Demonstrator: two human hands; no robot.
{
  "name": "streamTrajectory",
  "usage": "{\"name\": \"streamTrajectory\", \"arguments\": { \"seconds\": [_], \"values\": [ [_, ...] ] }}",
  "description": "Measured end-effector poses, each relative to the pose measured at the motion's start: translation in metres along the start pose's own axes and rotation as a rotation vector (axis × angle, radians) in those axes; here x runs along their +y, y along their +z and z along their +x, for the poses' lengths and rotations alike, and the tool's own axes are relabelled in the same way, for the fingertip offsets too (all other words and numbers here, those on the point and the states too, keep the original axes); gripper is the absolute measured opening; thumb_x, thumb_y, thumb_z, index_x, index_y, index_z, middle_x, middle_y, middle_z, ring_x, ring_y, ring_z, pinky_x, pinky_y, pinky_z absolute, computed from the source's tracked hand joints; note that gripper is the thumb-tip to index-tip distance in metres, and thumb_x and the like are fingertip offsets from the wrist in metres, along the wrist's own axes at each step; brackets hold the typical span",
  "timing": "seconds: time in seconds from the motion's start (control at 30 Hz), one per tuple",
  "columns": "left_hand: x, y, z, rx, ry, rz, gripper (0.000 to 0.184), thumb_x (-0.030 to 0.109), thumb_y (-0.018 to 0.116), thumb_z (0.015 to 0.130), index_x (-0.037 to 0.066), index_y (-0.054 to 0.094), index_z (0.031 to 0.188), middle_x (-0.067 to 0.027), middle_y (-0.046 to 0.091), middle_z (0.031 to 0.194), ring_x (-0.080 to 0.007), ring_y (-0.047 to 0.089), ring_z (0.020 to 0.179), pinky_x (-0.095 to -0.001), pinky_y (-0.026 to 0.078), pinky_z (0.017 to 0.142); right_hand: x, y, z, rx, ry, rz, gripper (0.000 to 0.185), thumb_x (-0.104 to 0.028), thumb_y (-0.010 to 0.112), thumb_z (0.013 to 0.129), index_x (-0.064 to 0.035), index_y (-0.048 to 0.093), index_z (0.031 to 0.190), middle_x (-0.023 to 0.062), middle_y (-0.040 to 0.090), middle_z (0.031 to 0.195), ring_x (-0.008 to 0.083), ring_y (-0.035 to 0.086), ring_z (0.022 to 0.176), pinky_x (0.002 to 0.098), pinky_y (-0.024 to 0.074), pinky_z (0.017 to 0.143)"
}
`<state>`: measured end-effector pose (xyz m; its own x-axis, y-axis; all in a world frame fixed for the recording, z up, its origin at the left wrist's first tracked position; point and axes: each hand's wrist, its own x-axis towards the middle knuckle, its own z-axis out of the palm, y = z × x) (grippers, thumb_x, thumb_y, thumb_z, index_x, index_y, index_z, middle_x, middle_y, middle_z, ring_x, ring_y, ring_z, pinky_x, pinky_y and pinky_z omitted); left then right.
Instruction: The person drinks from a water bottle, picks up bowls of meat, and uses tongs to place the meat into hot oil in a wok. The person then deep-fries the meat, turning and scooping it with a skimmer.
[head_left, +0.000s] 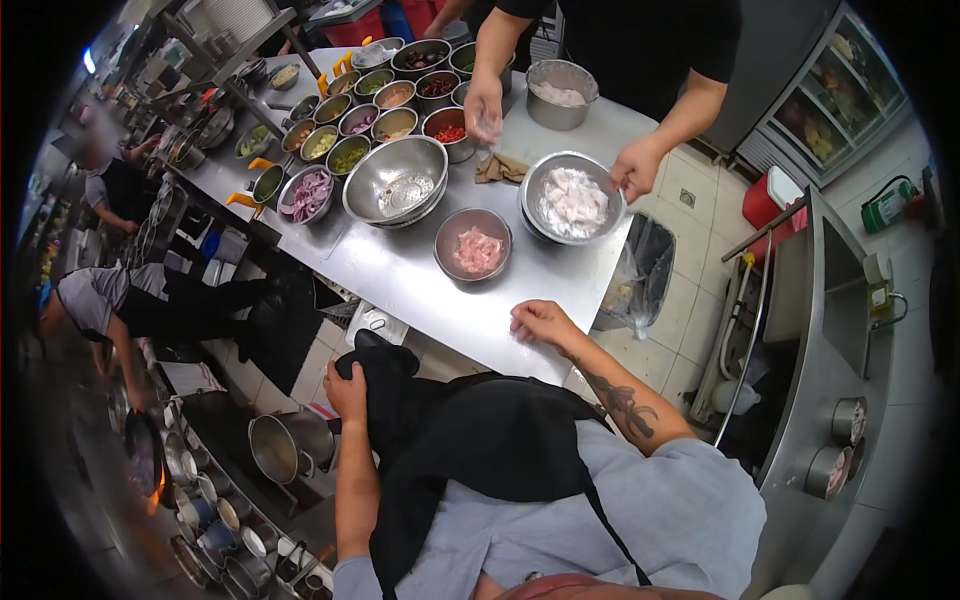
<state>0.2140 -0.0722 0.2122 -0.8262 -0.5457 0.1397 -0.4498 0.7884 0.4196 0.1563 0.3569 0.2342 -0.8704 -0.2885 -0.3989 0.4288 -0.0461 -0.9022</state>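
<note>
My right hand point(538, 322) is closed just over the near edge of the steel table point(400, 275); what its fingers hold, if anything, is too small to name. Down at the left, my left hand point(347, 392) grips black cloth point(385, 360) beside my apron. Nearest my right hand on the table stands a bowl of raw pink meat point(478, 250). Beyond it is a large, nearly empty steel bowl point(396, 182). Across the table, a co-worker's hand point(636, 168) holds the rim of a bowl of white-coated pieces point(573, 203); the co-worker's other hand point(486, 108) hovers near a brown cloth point(501, 168).
Several tubs of cut vegetables point(352, 160) fill the table's far left. A steel pot point(562, 95) stands at the back. A lined bin point(640, 270) is right of the table, a sink counter point(830, 330) farther right. Other people work at the left near a flaming pan point(143, 450).
</note>
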Motion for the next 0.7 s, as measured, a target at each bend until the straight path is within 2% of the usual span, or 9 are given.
{"name": "streamTrajectory", "arguments": {
  "seconds": [0.1,0.23,0.33,0.43,0.5,0.53,0.57,0.63,0.7],
  "values": [
    [-0.001,-0.001,-0.005,0.009,0.014,-0.008,0.064,0.039,0.067,0.081,-0.002,0.052,0.128,-0.0318,0.056,0.116,-0.0471,0.056,0.106,-0.0494,0.045,0.092,-0.002,0.019,0.009,0.027,0.145,0.245,0.032,-0.031,0.056,0.098,-0.0028,0.062,0.112,0.0070,0.067,0.092,0.0134,0.064,0.070,0.0257,0.0533,0.065],
    [-0.003,-0.007,-0.018,0.020,0.027,0.009,0.065,0.037,0.068,0.081,-0.004,0.050,0.128,-0.0311,0.055,0.117,-0.0465,0.055,0.108,-0.0485,0.044,0.095,-0.022,0.072,0.001,-0.246,0.151,0.194,0.047,-0.030,0.056,0.098,0.0003,0.049,0.133,0.0093,0.065,0.104,0.0144,0.065,0.075,0.0255,0.0538,0.067],
    [-0.008,-0.010,-0.033,0.036,0.043,0.005,0.064,0.035,0.069,0.082,-0.005,0.050,0.129,-0.0306,0.054,0.118,-0.0456,0.053,0.111,-0.0479,0.043,0.097,-0.035,0.095,-0.016,-0.302,0.081,0.102,0.048,-0.028,0.063,0.094,0.0018,0.051,0.130,0.0085,0.065,0.101,0.0132,0.064,0.075,0.0248,0.0502,0.064],
    [-0.017,-0.012,-0.050,0.075,0.089,0.013,0.063,0.033,0.069,0.083,-0.005,0.049,0.129,-0.0305,0.053,0.121,-0.0451,0.052,0.113,-0.0480,0.041,0.098,-0.054,0.073,-0.033,-0.332,-0.281,-0.066,0.047,-0.021,0.063,0.093,0.0017,0.050,0.132,0.0058,0.066,0.102,0.0101,0.062,0.074,0.0244,0.0493,0.065],
    [-0.022,-0.012,-0.063,0.088,0.104,0.001,0.063,0.033,0.068,0.083,-0.006,0.048,0.129,-0.0308,0.051,0.123,-0.0452,0.050,0.115,-0.0482,0.040,0.100,-0.087,0.035,-0.048,-0.176,-0.478,-0.232,0.039,-0.015,0.060,0.094,-0.0014,0.054,0.130,0.0009,0.065,0.101,0.0077,0.061,0.075,0.0238,0.0479,0.064],
    [-0.023,-0.014,-0.070,0.084,0.100,-0.020,0.064,0.032,0.068,0.083,-0.006,0.047,0.130,-0.0310,0.050,0.124,-0.0455,0.049,0.117,-0.0482,0.039,0.101,-0.104,0.012,-0.050,-0.050,-0.485,-0.327,0.035,-0.014,0.060,0.093,-0.0032,0.057,0.126,0.0002,0.065,0.100,0.0077,0.060,0.077,0.0240,0.0474,0.063],
    [-0.024,-0.016,-0.076,0.081,0.099,-0.042,0.064,0.032,0.068,0.084,-0.006,0.047,0.131,-0.0312,0.049,0.126,-0.0457,0.048,0.118,-0.0483,0.039,0.102,-0.114,-0.016,-0.047,0.111,-0.596,-0.436,0.031,-0.016,0.062,0.092,-0.0037,0.060,0.121,0.0034,0.067,0.093,0.0097,0.060,0.073,0.0255,0.0476,0.063],
    [-0.024,-0.021,-0.087,0.059,0.075,-0.053,0.066,0.032,0.069,0.083,-0.006,0.045,0.133,-0.0312,0.047,0.129,-0.0464,0.046,0.120,-0.0483,0.037,0.104,-0.144,-0.047,-0.048,0.353,-0.583,-0.300,0.028,-0.017,0.064,0.090,-0.0018,0.064,0.114,0.0086,0.068,0.084,0.0130,0.062,0.069,0.0277,0.0485,0.062],
    [-0.026,-0.024,-0.095,0.041,0.053,-0.076,0.068,0.031,0.070,0.083,-0.006,0.043,0.134,-0.0311,0.046,0.132,-0.0466,0.044,0.123,-0.0482,0.036,0.105,-0.144,-0.092,-0.038,0.598,-0.589,-0.669,0.032,-0.028,0.065,0.090,-0.0004,0.067,0.106,0.0100,0.068,0.079,0.0164,0.064,0.067,0.0296,0.0495,0.062]
  ]
}}
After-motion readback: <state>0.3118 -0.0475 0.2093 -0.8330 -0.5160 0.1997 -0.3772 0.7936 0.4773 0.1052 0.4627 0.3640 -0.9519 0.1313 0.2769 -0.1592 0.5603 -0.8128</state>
